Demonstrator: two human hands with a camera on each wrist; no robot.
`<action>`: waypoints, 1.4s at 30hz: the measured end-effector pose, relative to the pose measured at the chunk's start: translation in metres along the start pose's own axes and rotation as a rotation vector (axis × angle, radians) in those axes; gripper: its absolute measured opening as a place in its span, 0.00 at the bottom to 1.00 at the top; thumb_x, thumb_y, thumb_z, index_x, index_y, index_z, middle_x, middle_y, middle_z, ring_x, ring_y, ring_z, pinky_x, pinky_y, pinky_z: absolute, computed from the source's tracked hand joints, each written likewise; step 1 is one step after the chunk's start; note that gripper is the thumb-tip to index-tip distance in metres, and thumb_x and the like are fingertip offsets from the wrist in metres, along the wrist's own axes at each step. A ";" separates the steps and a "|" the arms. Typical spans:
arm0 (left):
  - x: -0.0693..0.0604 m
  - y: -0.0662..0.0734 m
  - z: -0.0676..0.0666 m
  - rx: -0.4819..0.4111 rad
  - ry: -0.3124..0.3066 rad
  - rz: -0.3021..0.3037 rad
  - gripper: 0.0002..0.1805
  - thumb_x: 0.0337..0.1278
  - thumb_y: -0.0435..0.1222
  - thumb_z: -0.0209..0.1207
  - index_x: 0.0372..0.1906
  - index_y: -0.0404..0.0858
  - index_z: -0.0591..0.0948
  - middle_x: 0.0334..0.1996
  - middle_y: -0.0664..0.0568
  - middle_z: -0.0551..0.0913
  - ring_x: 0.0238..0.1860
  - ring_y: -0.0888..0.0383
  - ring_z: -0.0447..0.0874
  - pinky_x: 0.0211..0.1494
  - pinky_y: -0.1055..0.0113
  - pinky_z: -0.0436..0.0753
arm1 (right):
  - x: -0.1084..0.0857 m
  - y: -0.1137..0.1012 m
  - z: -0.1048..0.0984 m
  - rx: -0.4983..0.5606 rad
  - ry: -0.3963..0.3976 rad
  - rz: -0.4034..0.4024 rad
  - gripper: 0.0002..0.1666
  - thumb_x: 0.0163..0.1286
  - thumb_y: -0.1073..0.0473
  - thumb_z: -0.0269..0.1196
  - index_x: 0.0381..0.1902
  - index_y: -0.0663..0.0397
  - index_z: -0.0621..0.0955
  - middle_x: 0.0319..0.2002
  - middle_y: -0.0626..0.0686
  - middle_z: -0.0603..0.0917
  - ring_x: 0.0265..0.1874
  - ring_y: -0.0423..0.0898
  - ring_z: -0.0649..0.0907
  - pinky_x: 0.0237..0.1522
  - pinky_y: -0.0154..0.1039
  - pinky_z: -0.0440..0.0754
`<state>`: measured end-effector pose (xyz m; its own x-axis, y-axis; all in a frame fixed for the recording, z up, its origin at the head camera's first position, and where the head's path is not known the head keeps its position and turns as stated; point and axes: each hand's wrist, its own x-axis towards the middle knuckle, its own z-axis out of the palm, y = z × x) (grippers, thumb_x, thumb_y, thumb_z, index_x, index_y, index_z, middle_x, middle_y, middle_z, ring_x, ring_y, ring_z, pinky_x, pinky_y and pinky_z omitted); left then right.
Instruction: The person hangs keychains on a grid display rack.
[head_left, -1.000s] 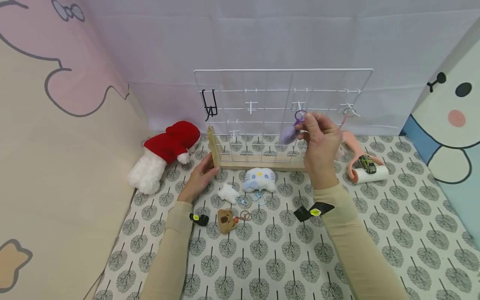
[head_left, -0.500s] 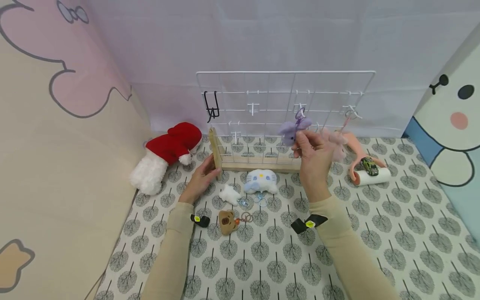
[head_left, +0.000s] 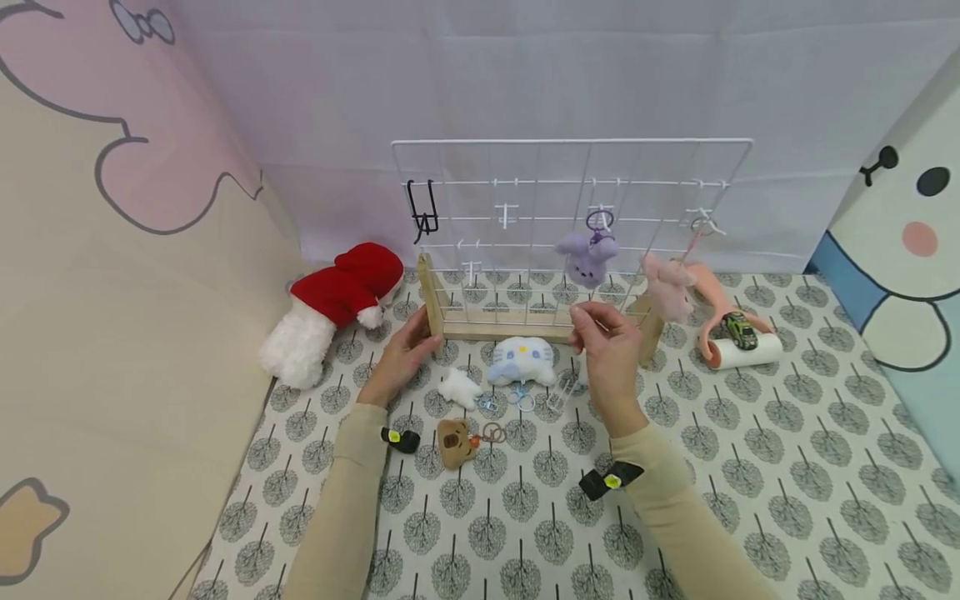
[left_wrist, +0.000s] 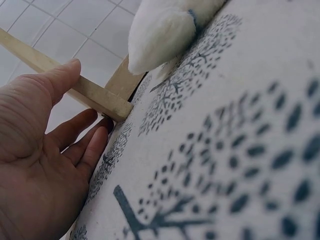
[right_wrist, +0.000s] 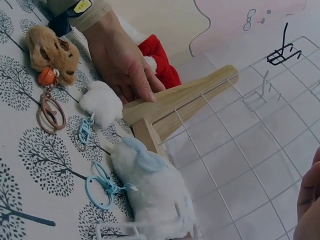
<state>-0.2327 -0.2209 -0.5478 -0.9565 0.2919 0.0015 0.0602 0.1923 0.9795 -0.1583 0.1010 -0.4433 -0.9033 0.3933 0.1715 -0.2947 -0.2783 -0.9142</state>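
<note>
My left hand (head_left: 403, 354) grips the wooden side support (left_wrist: 95, 97) of a white wire grid rack (head_left: 525, 221), thumb on one side and fingers on the other. A purple bunny plush keychain (head_left: 588, 262) hangs by its ring from a hook on the grid. Just below it is my right hand (head_left: 611, 358), fingers loosely bent, with nothing seen between them. Further right hangs a pink plush keychain (head_left: 667, 287). On the cloth before the rack lie a white-and-blue plush keychain (head_left: 522, 361), a small white plush keychain (head_left: 457, 387) and a brown plush keychain (head_left: 455, 443).
A white wire hook (head_left: 561, 393) lies on the tree-print cloth near my right hand. A black hook (head_left: 423, 208) hangs at the grid's left. Left stands a red-and-white plush (head_left: 330, 312); right, a lint roller (head_left: 745, 350) with a toy car (head_left: 738, 330) on it.
My right hand has hung the purple bunny keychain on the hook, let go of it and moved down below it. The left hand stays on the wooden support.
</note>
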 end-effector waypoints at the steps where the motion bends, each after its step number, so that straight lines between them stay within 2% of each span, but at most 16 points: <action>1: 0.000 0.000 0.000 0.003 0.001 0.000 0.38 0.78 0.44 0.61 0.85 0.58 0.59 0.79 0.48 0.68 0.78 0.50 0.67 0.80 0.52 0.66 | 0.000 0.001 -0.001 0.002 0.002 -0.002 0.14 0.69 0.75 0.68 0.32 0.50 0.89 0.29 0.47 0.87 0.18 0.37 0.80 0.21 0.27 0.78; 8: 0.000 -0.001 -0.001 0.002 0.003 0.006 0.39 0.77 0.45 0.62 0.85 0.58 0.59 0.79 0.47 0.68 0.79 0.49 0.66 0.80 0.50 0.66 | -0.005 0.009 -0.006 -0.042 0.004 0.022 0.12 0.69 0.75 0.69 0.33 0.52 0.89 0.28 0.47 0.86 0.18 0.37 0.80 0.21 0.27 0.78; 15: 0.000 -0.001 -0.001 -0.012 0.000 -0.011 0.39 0.79 0.41 0.60 0.85 0.58 0.58 0.78 0.45 0.69 0.78 0.48 0.67 0.79 0.49 0.67 | -0.014 0.022 -0.013 -0.090 0.003 0.051 0.02 0.70 0.72 0.70 0.39 0.66 0.88 0.27 0.48 0.86 0.18 0.37 0.80 0.22 0.28 0.79; 16: -0.001 -0.001 -0.001 -0.017 0.000 -0.012 0.39 0.79 0.40 0.60 0.86 0.57 0.58 0.79 0.45 0.69 0.78 0.47 0.66 0.79 0.49 0.66 | -0.015 0.024 -0.014 -0.092 -0.001 0.059 0.03 0.70 0.72 0.70 0.40 0.68 0.87 0.28 0.47 0.86 0.19 0.37 0.80 0.22 0.28 0.79; 20: -0.004 0.010 0.001 -0.028 -0.007 -0.022 0.39 0.79 0.37 0.59 0.86 0.52 0.57 0.79 0.42 0.67 0.79 0.45 0.65 0.79 0.47 0.66 | -0.022 0.032 -0.017 -0.113 -0.018 0.088 0.08 0.70 0.71 0.70 0.42 0.76 0.85 0.30 0.48 0.87 0.18 0.37 0.80 0.23 0.28 0.79; 25: -0.010 0.028 0.003 -0.028 -0.016 -0.043 0.39 0.78 0.36 0.60 0.86 0.49 0.57 0.78 0.40 0.68 0.78 0.43 0.66 0.79 0.47 0.67 | -0.030 0.042 -0.021 -0.137 -0.010 0.127 0.04 0.70 0.74 0.69 0.40 0.74 0.86 0.29 0.48 0.85 0.18 0.37 0.79 0.23 0.28 0.79; 29: -0.011 0.032 0.003 -0.028 -0.015 -0.042 0.39 0.78 0.36 0.59 0.86 0.49 0.58 0.79 0.40 0.68 0.78 0.43 0.66 0.79 0.47 0.67 | -0.038 0.047 -0.024 -0.155 -0.009 0.161 0.05 0.70 0.74 0.68 0.41 0.76 0.85 0.28 0.46 0.85 0.18 0.37 0.79 0.22 0.29 0.78; 32: -0.010 0.031 0.003 -0.031 -0.011 -0.044 0.39 0.78 0.36 0.60 0.86 0.48 0.57 0.79 0.40 0.68 0.78 0.43 0.66 0.79 0.48 0.67 | -0.045 0.053 -0.027 -0.209 -0.025 0.185 0.09 0.71 0.72 0.69 0.43 0.79 0.84 0.28 0.47 0.85 0.18 0.37 0.79 0.23 0.28 0.78; 34: -0.008 0.026 0.003 -0.032 -0.007 -0.051 0.40 0.78 0.36 0.60 0.86 0.49 0.57 0.79 0.41 0.67 0.78 0.44 0.66 0.80 0.48 0.66 | -0.050 0.056 -0.030 -0.248 -0.036 0.206 0.11 0.72 0.70 0.69 0.44 0.78 0.84 0.28 0.50 0.85 0.19 0.37 0.79 0.24 0.28 0.79; 38: -0.002 0.010 0.002 -0.015 0.004 -0.050 0.40 0.78 0.38 0.60 0.86 0.53 0.57 0.79 0.43 0.67 0.79 0.45 0.65 0.80 0.49 0.65 | -0.059 0.061 -0.033 -0.293 -0.048 0.240 0.09 0.72 0.69 0.70 0.44 0.74 0.85 0.28 0.55 0.84 0.19 0.38 0.80 0.24 0.28 0.79; 42: -0.001 0.000 0.001 0.008 0.012 -0.037 0.39 0.78 0.42 0.61 0.85 0.58 0.58 0.78 0.46 0.69 0.78 0.48 0.68 0.79 0.50 0.67 | -0.065 0.064 -0.038 -0.310 -0.046 0.277 0.10 0.71 0.67 0.70 0.44 0.73 0.85 0.28 0.52 0.84 0.19 0.38 0.80 0.24 0.29 0.80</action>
<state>-0.2318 -0.2198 -0.5478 -0.9615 0.2729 -0.0322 0.0271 0.2106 0.9772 -0.1062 0.0910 -0.5273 -0.9501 0.2996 -0.0863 0.0625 -0.0883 -0.9941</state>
